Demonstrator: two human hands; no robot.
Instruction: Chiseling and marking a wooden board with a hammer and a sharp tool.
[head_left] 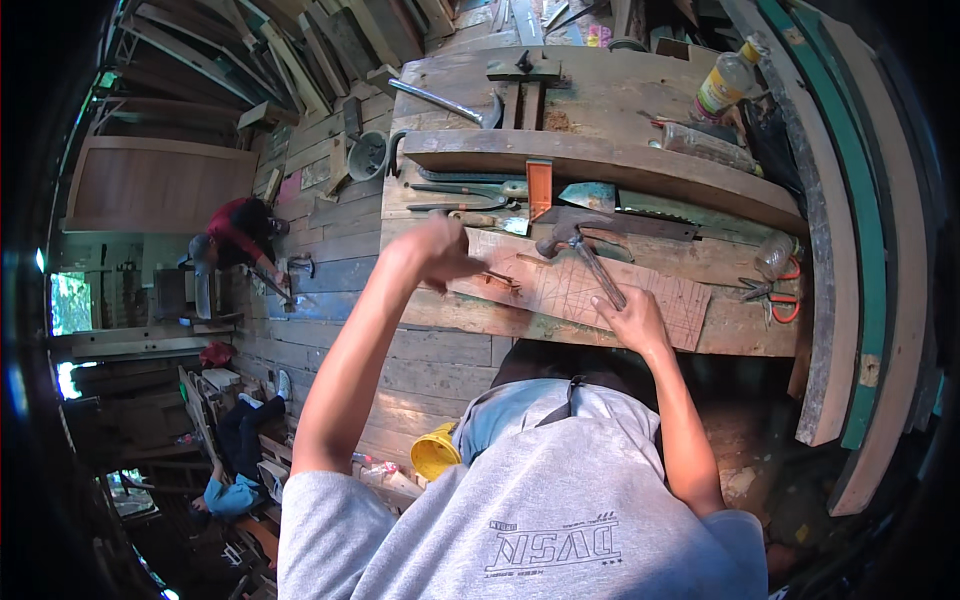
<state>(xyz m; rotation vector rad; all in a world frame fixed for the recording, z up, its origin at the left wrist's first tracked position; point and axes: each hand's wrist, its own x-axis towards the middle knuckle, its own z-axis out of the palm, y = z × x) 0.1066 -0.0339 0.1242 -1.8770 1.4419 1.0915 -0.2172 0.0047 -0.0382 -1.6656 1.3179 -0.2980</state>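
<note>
Two bare hands are working apart above a wooden bench (610, 85), with a flat board (660, 305) marked with pencil-like lines lying slantwise beneath them. The right hand (637, 320) is gripping the lower handle of a hammer (595, 262) over the board's right half, and the hammer's head is pointing away from the person, over the board's far edge. The left hand (437, 252) is bending at the board's left end, its fingers turning toward the wood; whether it is holding or touching anything, I cannot tell. Some small brown bits (502, 281) are lying on the board just beside those fingers. Beyond the board, pincers (465, 203), an orange-handled square (540, 188) and a thick beam (600, 158) are resting on the bench. Red-handled cutters (783, 300) are lying to the right, near the board but apart from it.
</note>
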